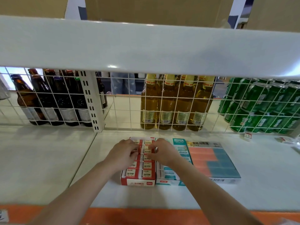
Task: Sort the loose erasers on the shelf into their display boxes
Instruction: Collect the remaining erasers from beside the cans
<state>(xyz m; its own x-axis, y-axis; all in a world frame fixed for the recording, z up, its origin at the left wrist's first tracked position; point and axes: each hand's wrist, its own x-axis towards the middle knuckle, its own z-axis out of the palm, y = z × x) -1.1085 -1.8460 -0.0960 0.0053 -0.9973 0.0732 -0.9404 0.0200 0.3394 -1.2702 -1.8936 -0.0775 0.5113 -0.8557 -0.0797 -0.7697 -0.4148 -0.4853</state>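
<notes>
Head view: both hands — left hand (124,151), right hand (162,150) — pinch erasers into the nearly full red box (138,182); two loose erasers (248,135) remain far right.

Three display boxes (138,181), two loose erasers (248,135), two hands (123,152).

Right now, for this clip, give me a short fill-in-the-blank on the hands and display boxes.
1. Both hands, left hand and right hand, work over the ____ display box.
2. The teal display box sits directly to the ____ of it.
3. A loose eraser lies at the foot of the wire grid, before the ____ cans.

Missing: red; right; green
</notes>
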